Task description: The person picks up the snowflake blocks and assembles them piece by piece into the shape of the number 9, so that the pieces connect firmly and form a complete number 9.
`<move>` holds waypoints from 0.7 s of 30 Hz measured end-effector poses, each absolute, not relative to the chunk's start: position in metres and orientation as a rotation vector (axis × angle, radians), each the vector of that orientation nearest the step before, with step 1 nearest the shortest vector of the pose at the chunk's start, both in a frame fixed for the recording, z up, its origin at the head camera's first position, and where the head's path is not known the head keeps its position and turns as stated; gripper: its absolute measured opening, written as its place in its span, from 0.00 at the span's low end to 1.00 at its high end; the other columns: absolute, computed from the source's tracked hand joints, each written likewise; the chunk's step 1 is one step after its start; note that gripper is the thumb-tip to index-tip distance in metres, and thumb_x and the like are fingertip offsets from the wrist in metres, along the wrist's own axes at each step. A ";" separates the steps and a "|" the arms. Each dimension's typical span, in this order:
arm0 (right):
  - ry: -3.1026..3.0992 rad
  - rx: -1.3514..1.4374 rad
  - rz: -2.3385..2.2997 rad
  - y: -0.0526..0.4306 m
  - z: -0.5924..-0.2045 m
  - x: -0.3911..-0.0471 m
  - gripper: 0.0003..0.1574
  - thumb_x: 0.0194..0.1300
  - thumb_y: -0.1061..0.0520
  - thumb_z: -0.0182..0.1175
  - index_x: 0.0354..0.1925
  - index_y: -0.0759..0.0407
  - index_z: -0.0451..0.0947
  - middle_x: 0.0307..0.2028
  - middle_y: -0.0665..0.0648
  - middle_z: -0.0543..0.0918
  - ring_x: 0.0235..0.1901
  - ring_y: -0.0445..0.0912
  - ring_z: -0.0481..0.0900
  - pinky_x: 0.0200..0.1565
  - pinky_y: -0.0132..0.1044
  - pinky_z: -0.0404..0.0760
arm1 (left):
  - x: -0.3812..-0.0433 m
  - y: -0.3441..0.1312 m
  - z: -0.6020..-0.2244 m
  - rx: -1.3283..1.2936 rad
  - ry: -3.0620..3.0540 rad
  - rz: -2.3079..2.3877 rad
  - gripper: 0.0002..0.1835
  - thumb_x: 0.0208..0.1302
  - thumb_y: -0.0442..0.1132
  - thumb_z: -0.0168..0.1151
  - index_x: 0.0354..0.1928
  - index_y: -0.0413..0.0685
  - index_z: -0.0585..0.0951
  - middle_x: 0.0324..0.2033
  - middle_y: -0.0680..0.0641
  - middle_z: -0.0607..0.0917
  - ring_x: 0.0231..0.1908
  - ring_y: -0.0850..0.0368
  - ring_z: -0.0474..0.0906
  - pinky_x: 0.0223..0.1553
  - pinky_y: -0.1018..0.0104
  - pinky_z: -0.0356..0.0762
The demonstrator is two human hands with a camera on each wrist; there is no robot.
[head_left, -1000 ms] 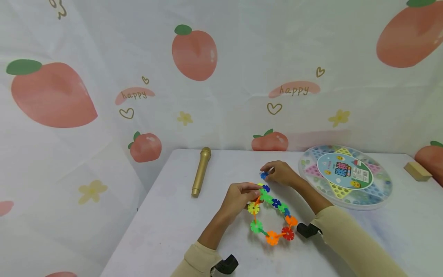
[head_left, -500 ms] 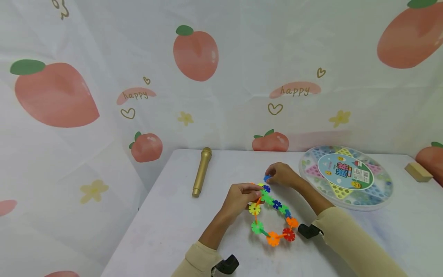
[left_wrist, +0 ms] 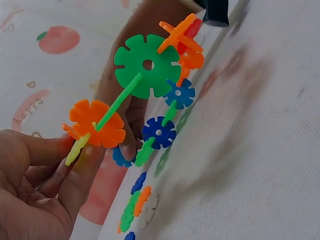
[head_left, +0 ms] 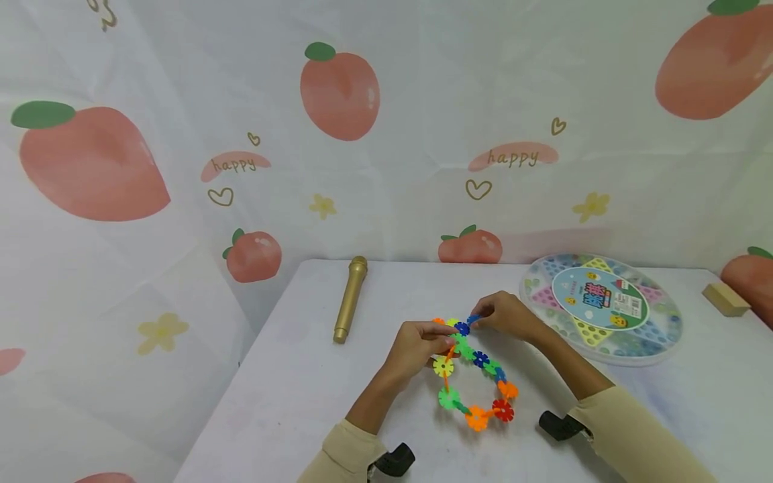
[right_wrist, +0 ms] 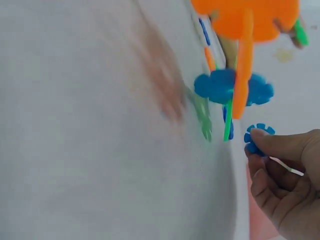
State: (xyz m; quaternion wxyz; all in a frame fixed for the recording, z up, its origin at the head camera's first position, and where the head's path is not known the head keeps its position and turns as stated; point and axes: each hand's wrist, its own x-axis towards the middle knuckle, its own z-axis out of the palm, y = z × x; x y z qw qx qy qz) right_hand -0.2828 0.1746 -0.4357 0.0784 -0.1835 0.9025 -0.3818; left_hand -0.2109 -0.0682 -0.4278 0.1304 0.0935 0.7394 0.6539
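Note:
A loop of interlocking plastic snowflake discs (head_left: 477, 418) in orange, red, green, blue and yellow hangs over the table in the head view. The left hand (head_left: 413, 349) holds its far left part, and in the left wrist view thumb and fingers pinch a yellow disc (left_wrist: 77, 149) joined to an orange one (left_wrist: 97, 123). Across from it, the right hand (head_left: 504, 315) pinches a loose blue snowflake disc (right_wrist: 255, 140) between thumb and fingertips. That disc is close to the far end of the loop, beyond the left fingertips.
Several loose discs (left_wrist: 131, 210) lie on the white table behind the hands. A gold microphone-shaped stick (head_left: 350, 300) lies at the back left. At the back right are a round Chinese checkers board (head_left: 604, 342) and a wooden block (head_left: 727, 299). A printed cloth (head_left: 410, 134) hangs behind.
The right hand has come nearer and slightly right with the blue disc, and its forearm has swung right. The left hand and the loop have stayed nearly in place.

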 end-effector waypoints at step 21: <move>2.483 -0.516 -1.429 0.182 -0.417 -0.233 0.13 0.70 0.51 0.71 0.48 0.57 0.89 0.40 0.59 0.90 0.42 0.54 0.88 0.48 0.40 0.87 | -0.211 -0.065 -0.430 0.240 2.177 1.847 0.11 0.75 0.36 0.64 0.52 0.45 0.91 0.41 0.48 0.92 0.38 0.56 0.89 0.33 0.68 0.86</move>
